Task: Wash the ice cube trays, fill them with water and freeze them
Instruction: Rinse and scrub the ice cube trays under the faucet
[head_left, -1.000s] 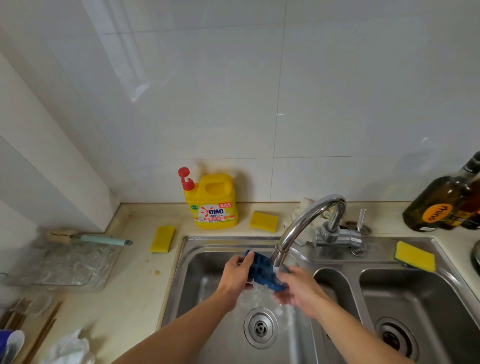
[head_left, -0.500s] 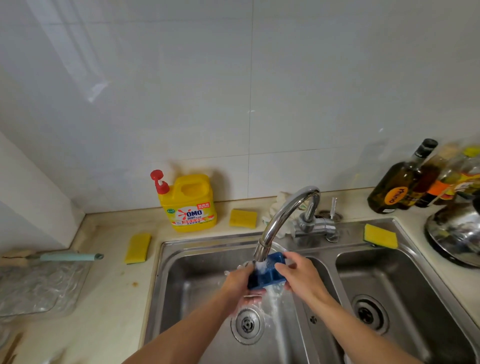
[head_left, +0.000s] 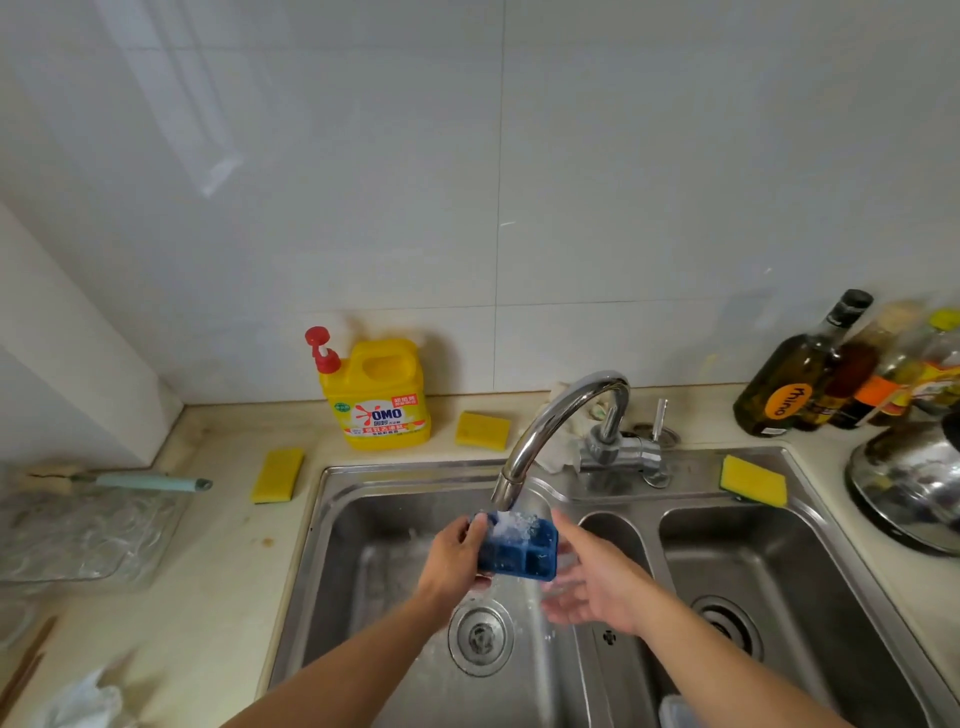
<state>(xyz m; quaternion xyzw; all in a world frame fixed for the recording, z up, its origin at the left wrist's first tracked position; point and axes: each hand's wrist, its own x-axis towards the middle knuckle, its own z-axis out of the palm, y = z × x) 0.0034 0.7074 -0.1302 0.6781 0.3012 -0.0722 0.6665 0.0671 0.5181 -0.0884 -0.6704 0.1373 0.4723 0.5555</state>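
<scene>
A small blue ice cube tray (head_left: 524, 552) is held over the left basin of the steel sink (head_left: 332, 525), right under the spout of the chrome faucet (head_left: 558, 421). Water runs from the spout into the tray's cells and splashes. My left hand (head_left: 451, 558) grips the tray's left end, thumb on top. My right hand (head_left: 589, 582) is beside and below the tray's right end, palm up and fingers spread; it holds nothing.
A yellow OMO detergent jug (head_left: 379, 397) stands behind the sink. Yellow sponges lie at left (head_left: 278, 475), behind the sink (head_left: 482, 430) and on the rim at right (head_left: 753, 480). Bottles (head_left: 795, 374) and a steel pot (head_left: 914, 483) crowd the right; a glass tray (head_left: 78, 535) lies left.
The tray has been turned cells-up under the stream. My right hand has let go of its right end and opened below it. The camera view shifted slightly.
</scene>
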